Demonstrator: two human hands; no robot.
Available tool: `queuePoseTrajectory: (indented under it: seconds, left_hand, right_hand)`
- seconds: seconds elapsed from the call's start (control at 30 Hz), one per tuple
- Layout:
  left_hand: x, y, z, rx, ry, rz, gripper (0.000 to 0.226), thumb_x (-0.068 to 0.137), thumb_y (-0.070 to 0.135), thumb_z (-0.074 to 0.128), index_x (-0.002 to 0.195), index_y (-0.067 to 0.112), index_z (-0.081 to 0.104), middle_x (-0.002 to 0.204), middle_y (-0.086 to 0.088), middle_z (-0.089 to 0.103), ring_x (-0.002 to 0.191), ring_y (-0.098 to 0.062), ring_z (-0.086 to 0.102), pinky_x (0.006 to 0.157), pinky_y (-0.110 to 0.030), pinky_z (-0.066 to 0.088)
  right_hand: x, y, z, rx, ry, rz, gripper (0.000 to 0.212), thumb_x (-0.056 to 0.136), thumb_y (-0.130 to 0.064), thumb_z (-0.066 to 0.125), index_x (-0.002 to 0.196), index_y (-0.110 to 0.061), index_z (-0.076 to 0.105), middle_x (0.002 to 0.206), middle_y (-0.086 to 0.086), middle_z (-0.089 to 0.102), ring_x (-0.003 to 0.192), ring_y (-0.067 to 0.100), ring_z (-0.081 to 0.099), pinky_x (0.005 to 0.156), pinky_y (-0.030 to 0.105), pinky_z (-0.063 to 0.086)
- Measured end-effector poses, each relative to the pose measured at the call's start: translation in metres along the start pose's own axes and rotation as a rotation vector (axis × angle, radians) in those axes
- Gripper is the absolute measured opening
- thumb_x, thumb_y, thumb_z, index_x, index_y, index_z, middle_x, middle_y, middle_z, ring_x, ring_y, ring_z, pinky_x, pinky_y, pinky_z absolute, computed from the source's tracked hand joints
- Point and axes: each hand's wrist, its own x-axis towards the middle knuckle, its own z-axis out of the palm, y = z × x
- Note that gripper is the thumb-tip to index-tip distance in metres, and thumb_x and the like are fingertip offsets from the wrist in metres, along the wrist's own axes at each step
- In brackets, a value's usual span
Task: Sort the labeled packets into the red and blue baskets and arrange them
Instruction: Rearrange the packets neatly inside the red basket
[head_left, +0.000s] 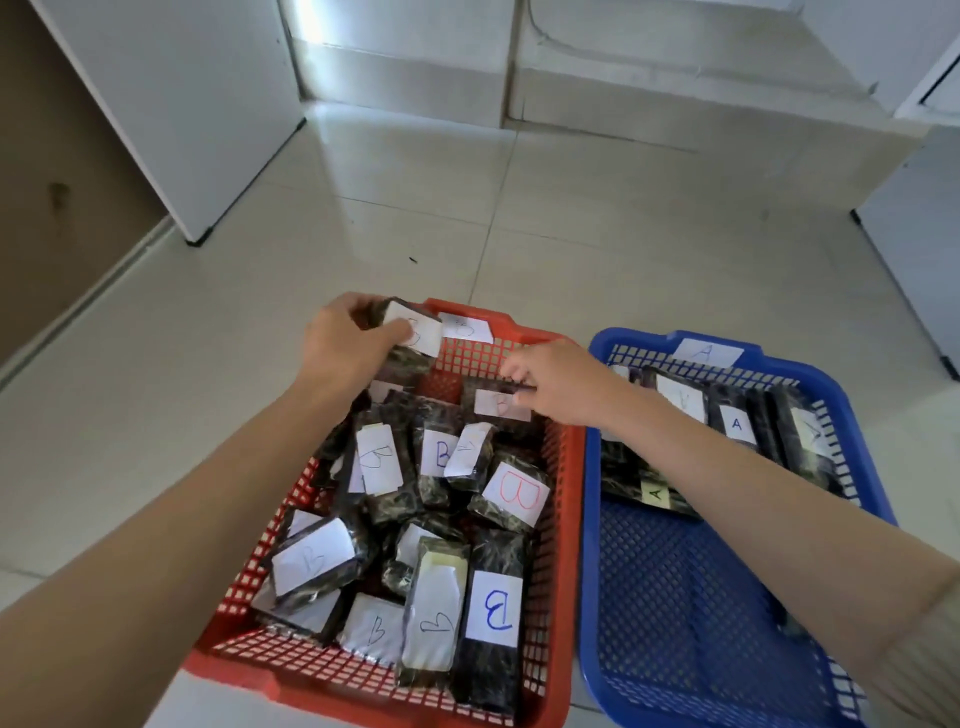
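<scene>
Left hand (345, 340) grips a B packet (413, 332) raised over the red basket's (563, 499) far left corner. Right hand (550, 382) pinches another B packet (498, 402), long axis crosswise, far wall nearest.

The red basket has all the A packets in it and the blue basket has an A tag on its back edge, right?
Not quite. The head view shows the packets in the red basket marked B, such as the blue-lettered B packet. The A packets lie in the blue basket. Its back edge does carry an A tag.
</scene>
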Motion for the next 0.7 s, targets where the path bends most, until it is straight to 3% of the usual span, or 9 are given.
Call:
queuePoseTrajectory:
  seconds: [0.1, 0.23, 0.37, 0.47, 0.53, 0.6, 0.7]
  left_hand:
    - [0.0, -0.013, -0.009, -0.051, 0.029, -0.025, 0.035, 0.077, 0.019, 0.072, 0.11, 0.021, 0.06, 0.092, 0.007, 0.063, 0.077, -0.006, 0.06, 0.058, -0.017, 0.044]
    - [-0.001, -0.024, -0.013, -0.037, -0.033, 0.028, 0.03, 0.08, 0.022, 0.072, 0.105, 0.024, 0.057, 0.088, 0.011, 0.062, 0.076, -0.001, 0.059, 0.052, -0.012, 0.046]
    - [-0.003, -0.034, -0.012, 0.087, -0.117, 0.133, 0.029, 0.081, 0.023, 0.071, 0.107, 0.023, 0.059, 0.093, 0.01, 0.064, 0.079, -0.003, 0.062, 0.059, -0.013, 0.051]
    - [-0.002, -0.04, -0.013, 0.134, -0.133, 0.163, 0.032, 0.082, 0.026, 0.07, 0.111, 0.022, 0.059, 0.097, 0.009, 0.066, 0.082, -0.009, 0.065, 0.074, -0.029, 0.056]
    - [-0.002, -0.041, -0.014, 0.148, -0.14, 0.171, 0.033, 0.082, 0.028, 0.07, 0.112, 0.024, 0.059, 0.096, 0.01, 0.066, 0.081, -0.011, 0.066, 0.074, -0.034, 0.057]
    - [0.0, -0.04, -0.011, 0.136, -0.125, 0.174, 0.033, 0.081, 0.029, 0.07, 0.112, 0.024, 0.059, 0.096, 0.009, 0.065, 0.078, -0.011, 0.065, 0.071, -0.032, 0.057]
    - [0.005, -0.034, -0.002, 0.132, -0.086, 0.184, 0.032, 0.081, 0.027, 0.07, 0.11, 0.02, 0.06, 0.093, 0.008, 0.066, 0.072, -0.004, 0.06, 0.063, -0.016, 0.047]
  right_hand:
    - [0.019, -0.013, 0.014, -0.222, -0.242, -0.035, 0.057, 0.086, -0.005, 0.055, 0.14, -0.015, 0.041, 0.133, 0.014, 0.051, 0.118, 0.031, 0.049, 0.094, 0.04, 0.045]
    - [0.027, -0.014, 0.022, -0.382, -0.316, -0.036, 0.077, 0.087, -0.002, 0.052, 0.147, -0.037, 0.021, 0.152, 0.011, 0.023, 0.135, 0.031, 0.032, 0.096, 0.04, 0.043]
    - [0.029, -0.019, 0.019, -0.415, -0.296, -0.054, 0.075, 0.087, -0.003, 0.053, 0.146, -0.037, 0.022, 0.143, 0.009, 0.033, 0.125, 0.027, 0.04, 0.069, 0.031, 0.034]
    - [0.028, -0.021, 0.017, -0.424, -0.284, -0.041, 0.074, 0.086, -0.003, 0.054, 0.145, -0.038, 0.025, 0.137, 0.008, 0.037, 0.115, 0.026, 0.047, 0.059, 0.03, 0.034]
    - [0.027, -0.019, 0.017, -0.36, -0.271, -0.016, 0.071, 0.086, -0.002, 0.053, 0.143, -0.039, 0.031, 0.137, 0.006, 0.038, 0.118, 0.025, 0.047, 0.067, 0.032, 0.041]
    - [0.024, -0.016, 0.012, -0.149, -0.233, 0.022, 0.056, 0.089, -0.002, 0.05, 0.135, -0.033, 0.047, 0.134, 0.003, 0.043, 0.12, 0.022, 0.047, 0.08, 0.03, 0.043]
    - [0.021, -0.025, 0.006, 0.25, -0.22, 0.09, 0.031, 0.096, -0.012, 0.048, 0.125, -0.018, 0.057, 0.127, 0.002, 0.056, 0.111, 0.013, 0.053, 0.074, 0.017, 0.038]
